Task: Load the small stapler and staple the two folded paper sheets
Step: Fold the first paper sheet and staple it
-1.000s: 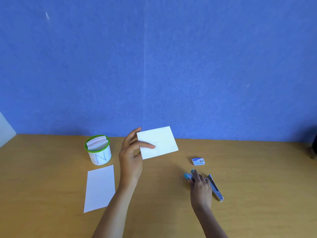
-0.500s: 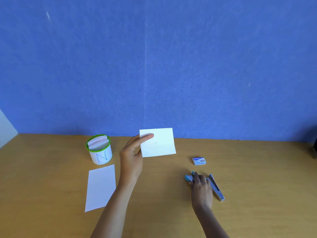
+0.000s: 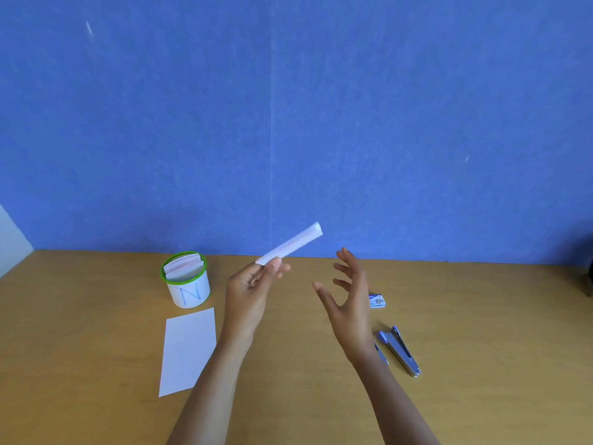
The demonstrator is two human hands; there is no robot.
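Well left of the small stapler (image 3: 401,350) one folded sheet (image 3: 189,348) lies flat, nearer it the raised left hand (image 3: 253,290) pinches a second folded sheet (image 3: 290,244) edge-on, and just left of it the right hand (image 3: 351,300) spreads empty fingers (image 3: 349,261).

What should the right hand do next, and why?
Probably bring the right hand to the free end of the folded paper sheet and steady it. The left hand pinches only its lower end, holding it edge-on in the air, while the right hand is empty, fingers spread beside it; the stapler lies on the table.
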